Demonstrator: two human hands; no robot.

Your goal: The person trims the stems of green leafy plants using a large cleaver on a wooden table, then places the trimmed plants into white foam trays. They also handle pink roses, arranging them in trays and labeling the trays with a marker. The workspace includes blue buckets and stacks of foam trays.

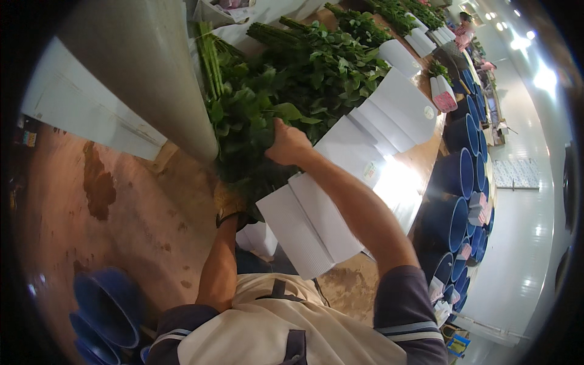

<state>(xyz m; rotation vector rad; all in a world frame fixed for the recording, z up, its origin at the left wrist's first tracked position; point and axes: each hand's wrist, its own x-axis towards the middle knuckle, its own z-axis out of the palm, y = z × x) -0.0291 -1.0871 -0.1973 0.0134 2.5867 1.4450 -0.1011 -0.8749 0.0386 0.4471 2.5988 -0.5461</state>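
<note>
Leafy green stems (255, 100) lie in bundles over white cardboard-wrapped bouquets (397, 107), whose flower heads are hidden. My right hand (289, 143) reaches into the foliage, its fingertips partly covered by leaves, so its hold is unclear. Below the foliage, at the near edge, is my left hand (230, 203) in a yellowish glove; leaves and shadow hide its fingers. Close to my waist, ribbed white wraps (310, 226) lie side by side on the table's near end. A smaller white wrap (258, 239) is beside my left wrist.
A thick grey post (150, 68) stands left of the foliage. Rows of blue buckets (449, 223) line the right side, some holding wrapped bouquets. More blue buckets (107, 308) are at lower left on the wet floor (150, 219). A co-worker (463, 34) stands far off at upper right.
</note>
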